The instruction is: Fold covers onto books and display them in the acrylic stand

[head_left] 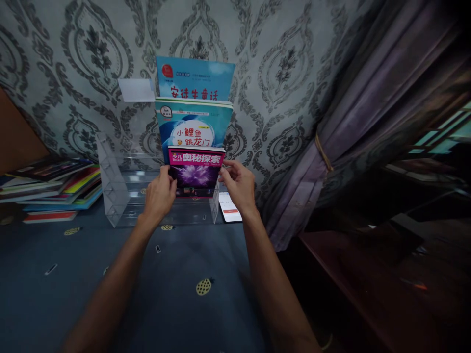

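Against patterned wall (287,63): gripping purple book (196,175) by sides, left hand (159,193), right hand (239,184); best kept square to rack (112,181).

**Quick headcount: 2 hands, 3 upright covers, 1 rack**

So, tallying it up. Hands: two bare ones, one left hand (161,193) and one right hand (239,185). Upright book covers: I get three, namely one dark purple-and-magenta book (196,176), one teal-blue book with a white oval (193,132) and one sky-blue book with red lettering (196,78). Clear plastic rack (110,184): just one. White-screened phone (231,213): one. Pale rectangular card (137,90): one. Mauve fabric curtain (305,186): one, with one yellowish tie (324,154). The multicoloured stack of books and papers (62,186) makes one pile, definitely several items, but they overlap too much for an exact number.
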Available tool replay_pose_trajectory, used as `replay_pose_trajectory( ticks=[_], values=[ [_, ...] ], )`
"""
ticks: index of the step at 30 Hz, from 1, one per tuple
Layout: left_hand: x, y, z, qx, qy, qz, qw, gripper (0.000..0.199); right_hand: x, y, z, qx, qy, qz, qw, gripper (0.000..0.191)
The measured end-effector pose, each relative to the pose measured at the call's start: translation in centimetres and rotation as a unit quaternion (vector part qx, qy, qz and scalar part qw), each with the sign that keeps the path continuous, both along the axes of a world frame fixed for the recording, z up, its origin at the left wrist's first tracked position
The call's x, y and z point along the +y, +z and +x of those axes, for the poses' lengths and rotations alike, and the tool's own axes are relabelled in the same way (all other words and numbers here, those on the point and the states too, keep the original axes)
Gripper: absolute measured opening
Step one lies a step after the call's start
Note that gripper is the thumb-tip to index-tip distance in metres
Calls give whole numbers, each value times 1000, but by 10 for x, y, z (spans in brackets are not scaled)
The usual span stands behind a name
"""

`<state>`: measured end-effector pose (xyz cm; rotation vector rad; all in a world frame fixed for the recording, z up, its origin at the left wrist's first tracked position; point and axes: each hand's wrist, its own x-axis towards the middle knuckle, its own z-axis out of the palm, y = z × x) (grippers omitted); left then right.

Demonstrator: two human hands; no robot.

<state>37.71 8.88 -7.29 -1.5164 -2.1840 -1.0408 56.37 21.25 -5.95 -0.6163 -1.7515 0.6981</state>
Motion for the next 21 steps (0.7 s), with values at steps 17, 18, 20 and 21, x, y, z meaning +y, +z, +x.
replay_pose_trajectory(
  ticks=[17,18,20,21],
  values=[
    [-4,6,3,-11,12,-19,1000,37,-1,1,1,-8,21,-6,1000,29],
    [-4,6,3,-14,6,-15,1000,38,-1,1,1,-7,19,-5,1000,29],
    [-3,5,2,-18,-7,-9,1000,41,-2,1,1,0,13,-6,1000,29],
    [-3,4,2,-20,-12,-7,1000,42,-3,1,1,6,11,-9,1000,30]
  ],
)
